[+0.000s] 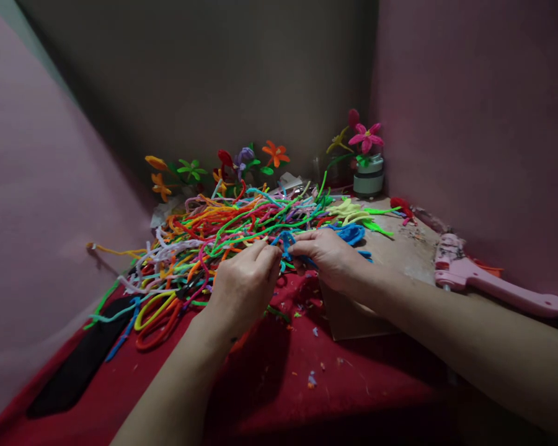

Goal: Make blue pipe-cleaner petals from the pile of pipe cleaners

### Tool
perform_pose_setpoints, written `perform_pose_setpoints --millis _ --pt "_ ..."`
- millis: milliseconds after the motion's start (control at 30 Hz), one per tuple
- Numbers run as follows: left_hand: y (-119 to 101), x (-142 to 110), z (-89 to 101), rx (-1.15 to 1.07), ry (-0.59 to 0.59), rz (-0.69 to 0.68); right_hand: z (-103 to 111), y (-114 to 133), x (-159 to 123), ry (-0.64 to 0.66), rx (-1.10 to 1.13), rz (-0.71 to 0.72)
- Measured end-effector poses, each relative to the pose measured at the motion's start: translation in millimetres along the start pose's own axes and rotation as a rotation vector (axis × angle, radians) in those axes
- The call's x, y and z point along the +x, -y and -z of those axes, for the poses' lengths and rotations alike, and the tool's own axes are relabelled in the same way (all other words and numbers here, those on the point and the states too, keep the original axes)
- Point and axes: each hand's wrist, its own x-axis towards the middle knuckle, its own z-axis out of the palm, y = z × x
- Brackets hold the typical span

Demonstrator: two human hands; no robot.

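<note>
Between my two hands is a blue pipe cleaner [286,243], bent into a small looped shape. My left hand [248,279] pinches its left side, the fingers curled with the back of the hand toward me. My right hand [328,254] grips the other side between thumb and forefinger. Blue fuzzy loops [351,233] show just beyond the right hand; whether they join the held piece I cannot tell. Behind both hands spreads a big heap of colourful pipe cleaners [242,220]. My fingertips partly hide the held piece.
Pipe-cleaner flowers [275,153] stand along the back, and a pink one [366,137] rises by a pale green jar [368,176]. A pink tool with a long handle [502,285] lies right. A black strip [81,365] lies left on the red cloth [307,396], where fuzz scraps are scattered.
</note>
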Motion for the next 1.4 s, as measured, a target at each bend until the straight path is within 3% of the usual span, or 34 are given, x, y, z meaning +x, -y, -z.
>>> perform_pose_setpoints --millis 300,467,600,667,733,833,933,1067,1200,1333,1400 --pt "-12.9 -2.2 5.8 0.182 0.070 -0.066 -1.5 -0.7 -2.1 -0.016 -0.154 -0.009" --pt "-21.9 -3.8 5.1 0.159 0.129 -0.044 -5.4 1.4 -5.4 -0.006 -0.084 -0.043" --pt "-17.6 -1.3 3.8 -0.210 0.034 0.048 -7.6 3.2 -4.6 0.015 -0.001 -0.108" --pt "-12.5 1.7 4.9 -0.469 -0.054 0.215 -8.2 4.3 -4.1 0.024 0.051 -0.149" --pt "-7.2 4.9 6.4 -0.782 -0.066 0.486 -8.6 5.6 -4.2 0.017 0.105 -0.150" --pt "-1.0 8.2 6.5 -1.290 0.082 0.807 -9.1 7.6 -5.7 0.021 0.138 -0.090" --pt "1.2 9.5 4.1 -1.558 0.259 0.887 -9.4 8.9 -7.1 0.056 0.099 -0.082" --pt "-1.0 9.7 1.1 -1.489 0.157 0.864 -9.2 6.6 -6.2 0.112 0.042 -0.067" --pt "-2.9 7.2 -2.5 -1.229 0.129 0.774 -8.1 1.6 -5.1 0.145 0.020 -0.093" --pt "-2.3 4.5 -4.8 -0.811 -0.008 0.539 -6.9 0.1 -5.8 0.159 0.048 -0.107" --pt "-2.2 4.7 -3.9 -0.756 -0.044 0.448 -6.6 0.6 -6.2 0.180 0.065 -0.103"
